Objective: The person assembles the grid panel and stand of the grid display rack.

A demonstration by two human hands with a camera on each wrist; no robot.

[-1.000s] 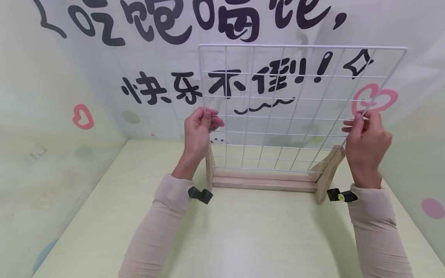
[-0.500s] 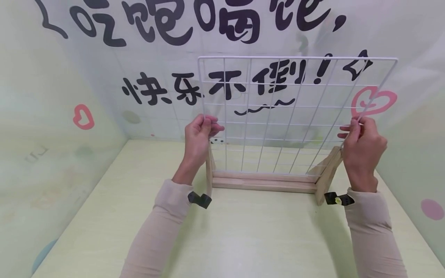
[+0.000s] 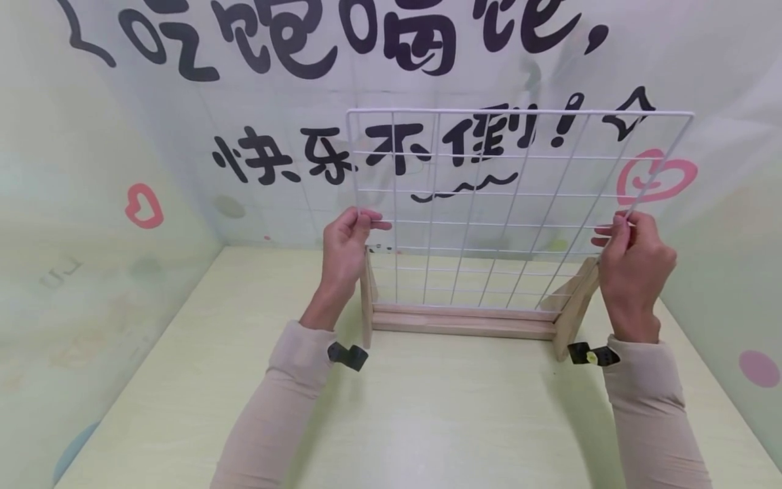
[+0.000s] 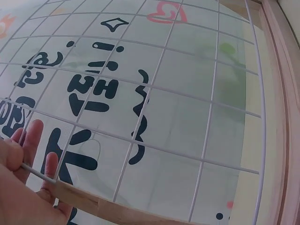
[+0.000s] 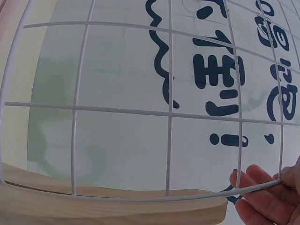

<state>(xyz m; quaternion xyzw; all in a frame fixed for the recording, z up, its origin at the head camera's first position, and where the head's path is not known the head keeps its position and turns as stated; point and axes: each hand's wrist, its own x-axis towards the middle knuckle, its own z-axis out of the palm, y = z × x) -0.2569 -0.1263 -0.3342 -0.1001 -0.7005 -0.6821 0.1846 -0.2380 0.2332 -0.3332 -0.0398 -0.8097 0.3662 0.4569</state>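
Observation:
A white wire grid panel [image 3: 519,111] stands upright over a pale wooden stand [image 3: 464,327], its lower edge close to the stand's crossbar. Whether that edge rests in the bar, I cannot tell. My left hand [image 3: 345,250] pinches the grid's left edge wire between thumb and fingers, just above the stand's left side piece [image 3: 366,299]. On the opposite edge, my right hand [image 3: 638,272] pinches the wire near the top of the right side piece [image 3: 577,309]. The right wrist view shows fingers [image 5: 267,199] behind the edge wire, with the thumb partly cut off by the frame.
The stand sits on a light wooden-looking table [image 3: 427,407]. Behind it rises a pale wall [image 3: 287,210] with black lettering and pink hearts, and side walls flank the table. Small black devices are strapped at the left cuff [image 3: 299,346] and right cuff [image 3: 644,367].
The grid has come down toward the stand's crossbar, its right side shifting slightly left. Both hands have moved down with it, keeping their pinch on the edge wires.

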